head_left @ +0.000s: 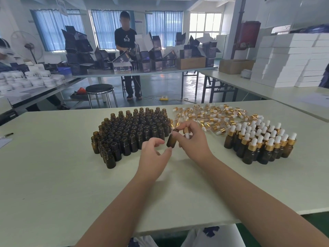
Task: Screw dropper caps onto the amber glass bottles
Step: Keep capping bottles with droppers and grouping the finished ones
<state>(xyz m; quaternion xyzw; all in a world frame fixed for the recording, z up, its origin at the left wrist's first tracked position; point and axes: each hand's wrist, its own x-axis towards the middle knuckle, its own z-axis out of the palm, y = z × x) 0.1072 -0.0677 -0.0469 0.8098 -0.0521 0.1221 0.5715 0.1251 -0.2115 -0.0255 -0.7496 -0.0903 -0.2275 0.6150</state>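
One amber bottle [171, 141] is up off the table, tilted, with its open neck pointing up and to the right. My left hand [154, 155] holds it low down, thumb tip under its base and index finger curled beside it. My right hand [193, 139] pinches a dropper cap [186, 132] with a gold collar and white bulb, the bulb pointing down, just right of the bottle's neck. Its thumb rests against the bottle's shoulder. The cap's pipette is hidden behind the fingers.
Several open amber bottles [131, 134] stand packed together left of my hands. A heap of loose dropper caps [211, 116] lies behind, and capped bottles [261, 141] stand at the right. A person [126, 50] works at a far table; a stool [100, 90] stands beyond the table edge.
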